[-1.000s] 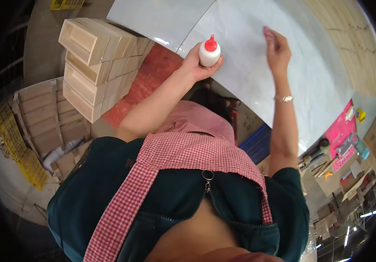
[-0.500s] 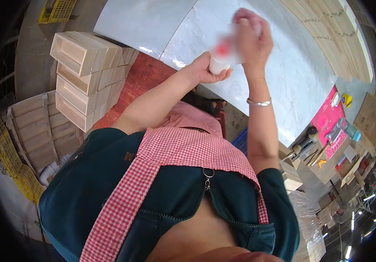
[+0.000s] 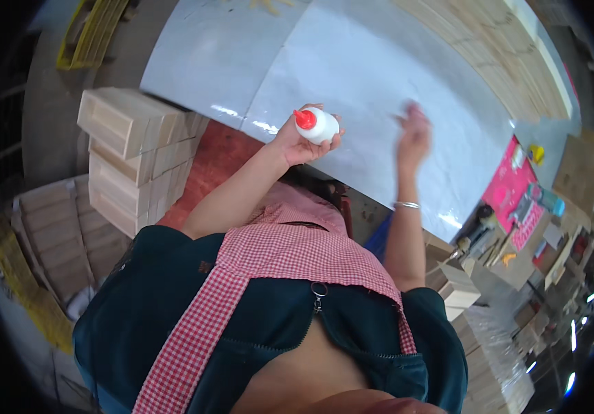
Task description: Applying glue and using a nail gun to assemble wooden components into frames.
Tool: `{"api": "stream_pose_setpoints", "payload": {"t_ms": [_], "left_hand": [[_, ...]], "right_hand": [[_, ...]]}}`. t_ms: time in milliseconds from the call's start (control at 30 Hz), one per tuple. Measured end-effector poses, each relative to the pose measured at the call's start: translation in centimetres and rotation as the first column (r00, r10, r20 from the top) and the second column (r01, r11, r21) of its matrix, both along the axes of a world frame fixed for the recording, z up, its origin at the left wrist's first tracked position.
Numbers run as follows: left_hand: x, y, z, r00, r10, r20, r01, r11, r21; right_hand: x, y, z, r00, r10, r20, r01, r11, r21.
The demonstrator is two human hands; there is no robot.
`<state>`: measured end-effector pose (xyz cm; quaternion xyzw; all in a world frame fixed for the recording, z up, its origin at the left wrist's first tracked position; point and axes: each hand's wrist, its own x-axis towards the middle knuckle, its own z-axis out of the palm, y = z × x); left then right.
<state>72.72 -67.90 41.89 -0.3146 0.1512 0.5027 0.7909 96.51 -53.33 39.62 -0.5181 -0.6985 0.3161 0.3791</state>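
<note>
A white squeeze bottle point(image 3: 324, 127) with a red nozzle cap lies tilted in my left hand point(image 3: 300, 146), the nozzle toward the upper left. My left fingers wrap around its body, just over the near edge of the pale, glossy table point(image 3: 352, 76). To the right, my right hand point(image 3: 414, 138) is raised over the same table, apart from the bottle. Motion smears its fingers, and a pinkish patch shows at their tips. Whether it grips anything is not clear.
Open-fronted wooden boxes point(image 3: 114, 124) are stacked at the left. Pale wooden boards point(image 3: 510, 62) lie along the table's far right. Beyond its right end are a pink sheet point(image 3: 504, 181), a clear bottle with a blue cap point(image 3: 554, 201) and tools. A yellow crate point(image 3: 90, 34) stands far left.
My left hand has moved left and down with the bottle, whose red cap now shows plainly. My right hand has come down and away from the bottle.
</note>
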Motion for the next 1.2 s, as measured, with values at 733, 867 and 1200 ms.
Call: {"api": "stream_pose_setpoints", "payload": {"t_ms": [733, 867, 1200], "left_hand": [[-6.2, -17.7, -0.4, 0.917, 0.380, -0.123, -0.393, 0.912, -0.117], [-6.1, -18.9, -1.3, 0.916, 0.385, -0.114, -0.399, 0.903, -0.160], [-7.7, -19.3, -1.2, 0.919, 0.385, -0.085, -0.391, 0.918, -0.071]], "right_hand": [[-6.1, -7.3, -5.3, 0.594, 0.586, 0.552, -0.754, 0.644, 0.128], [-13.8, -0.6, -6.8, 0.815, 0.270, 0.513, -0.480, 0.811, 0.334], [-11.5, -15.9, -3.9, 0.571, 0.711, 0.412, -0.793, 0.607, 0.050]]}}
